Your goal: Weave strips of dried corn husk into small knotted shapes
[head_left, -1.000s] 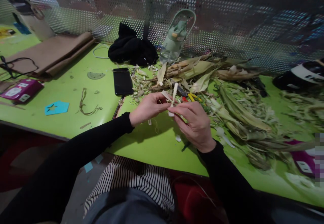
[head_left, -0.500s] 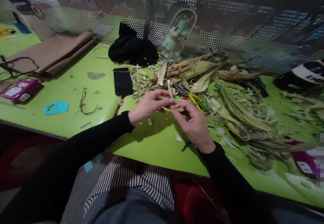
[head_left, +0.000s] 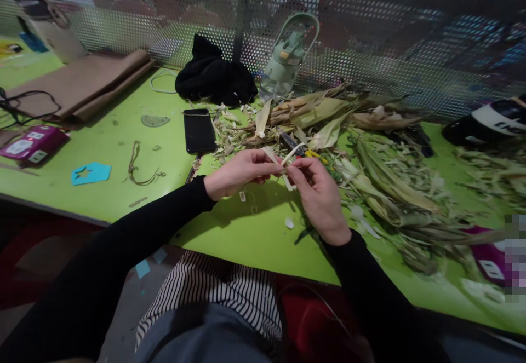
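Observation:
Pale husk strips (head_left: 291,155) cross between my two hands above the green table (head_left: 230,237). My left hand (head_left: 246,172) pinches them from the left, fingers closed. From the right, my right hand (head_left: 319,196) grips the same strips between thumb and forefinger, its fingertips almost touching the left ones. One strip end sticks up to the right and another hangs below the fingertips. Just behind the hands are a grey blade-like tool (head_left: 288,139) and yellow-handled pliers (head_left: 316,156), partly hidden.
Dried corn husks (head_left: 316,112) and shreds spread behind and right of the hands. A black phone (head_left: 199,130), black cloth (head_left: 216,75) and green bottle (head_left: 283,64) stand farther back. At left are brown paper (head_left: 82,81), a purple power strip (head_left: 35,143) and a blue tag (head_left: 91,173).
The strips have turned and now cross between the fingertips, with one end pointing up right and another down. My right hand has shifted slightly right; my left fingers have straightened a little.

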A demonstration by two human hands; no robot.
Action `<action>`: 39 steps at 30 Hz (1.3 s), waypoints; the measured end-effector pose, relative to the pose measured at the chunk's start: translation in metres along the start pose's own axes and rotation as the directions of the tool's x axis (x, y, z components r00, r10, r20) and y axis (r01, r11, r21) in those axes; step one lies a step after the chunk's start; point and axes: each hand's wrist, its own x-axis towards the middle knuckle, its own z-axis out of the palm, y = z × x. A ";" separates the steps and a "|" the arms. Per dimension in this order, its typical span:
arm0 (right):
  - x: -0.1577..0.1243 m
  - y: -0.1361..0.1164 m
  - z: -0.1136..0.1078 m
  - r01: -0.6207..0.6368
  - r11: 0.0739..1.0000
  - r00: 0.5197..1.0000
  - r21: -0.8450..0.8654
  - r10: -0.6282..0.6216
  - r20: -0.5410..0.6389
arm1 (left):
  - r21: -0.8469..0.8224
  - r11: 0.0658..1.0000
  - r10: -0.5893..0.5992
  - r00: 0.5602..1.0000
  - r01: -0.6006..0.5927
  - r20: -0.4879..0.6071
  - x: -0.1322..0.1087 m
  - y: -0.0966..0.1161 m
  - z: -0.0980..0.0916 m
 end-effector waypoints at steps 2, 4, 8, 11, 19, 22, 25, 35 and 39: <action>0.000 0.001 0.001 -0.053 0.997 0.999 0.056 0.052 0.013 | -0.005 1.000 0.012 1.000 -0.012 0.015 0.000 -0.001 -0.001; 0.000 0.000 0.002 -0.065 0.995 0.998 0.081 0.065 0.001 | 0.008 1.000 0.024 0.999 -0.025 0.023 0.000 -0.003 -0.001; -0.002 -0.001 0.005 -0.108 0.981 0.994 0.160 0.106 0.024 | 0.027 0.997 0.076 0.997 -0.075 -0.031 0.002 -0.006 0.000; -0.004 0.002 0.007 -0.127 0.982 0.992 0.141 0.124 0.030 | 0.039 0.990 0.138 0.982 -0.134 -0.128 0.004 -0.006 0.002; -0.006 0.000 0.003 0.207 0.910 0.976 -0.359 -0.219 0.007 | 0.086 0.986 0.162 0.959 -0.145 -0.231 0.004 -0.003 0.006; -0.007 -0.003 0.003 0.422 0.708 0.888 -0.566 -0.449 0.101 | 0.168 0.978 0.160 0.963 -0.125 -0.217 0.003 -0.005 0.005; -0.007 -0.004 0.002 0.470 0.646 0.850 -0.602 -0.515 0.111 | 0.353 0.923 0.205 0.971 -0.150 -0.125 0.003 -0.008 0.003; -0.006 -0.006 -0.001 0.338 0.848 0.922 -0.408 -0.386 -0.039 | 0.211 0.962 0.157 0.982 -0.175 0.102 0.001 -0.011 0.006; -0.008 -0.002 0.002 0.313 0.894 0.925 -0.320 -0.363 -0.109 | 0.186 0.965 0.180 0.983 -0.185 0.047 0.000 -0.011 0.008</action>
